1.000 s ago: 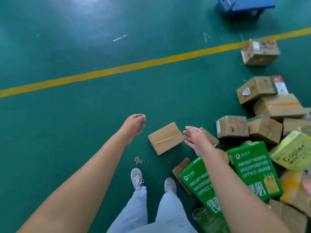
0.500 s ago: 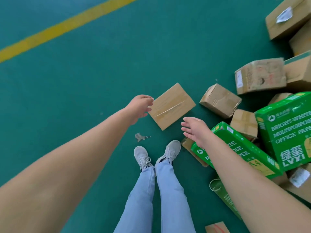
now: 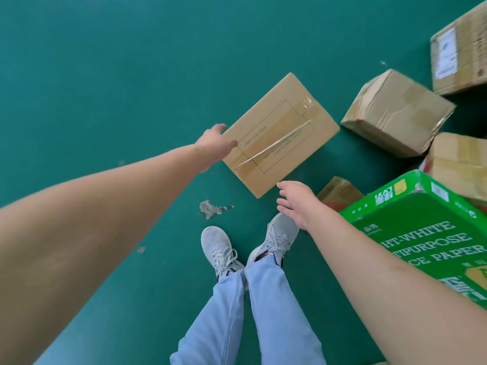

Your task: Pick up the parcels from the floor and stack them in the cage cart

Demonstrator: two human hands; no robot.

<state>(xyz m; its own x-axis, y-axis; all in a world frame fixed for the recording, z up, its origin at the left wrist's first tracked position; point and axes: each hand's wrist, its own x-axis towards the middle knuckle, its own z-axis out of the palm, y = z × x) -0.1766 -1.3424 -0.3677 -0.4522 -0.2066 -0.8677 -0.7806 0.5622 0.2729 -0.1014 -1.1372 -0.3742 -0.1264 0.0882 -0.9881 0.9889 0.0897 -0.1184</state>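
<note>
- A flat cardboard box (image 3: 280,134), sealed with clear tape, lies on the green floor (image 3: 105,75) just ahead of the person's grey shoes (image 3: 218,248).
- The left hand (image 3: 214,146) is at the box's left corner, thumb on its top (the fingers are hidden past the edge, so the grip cannot be told).
- The right hand (image 3: 295,204) hovers just beside the box's near corner, fingers spread and relaxed, holding nothing.
- A crumpled brown box (image 3: 398,111) sits to the right of the flat box, apart from it.
- A green paper carton (image 3: 421,233) lies right of the near corner.
- A scrap of litter (image 3: 212,208) lies near the box's near edge.
</note>
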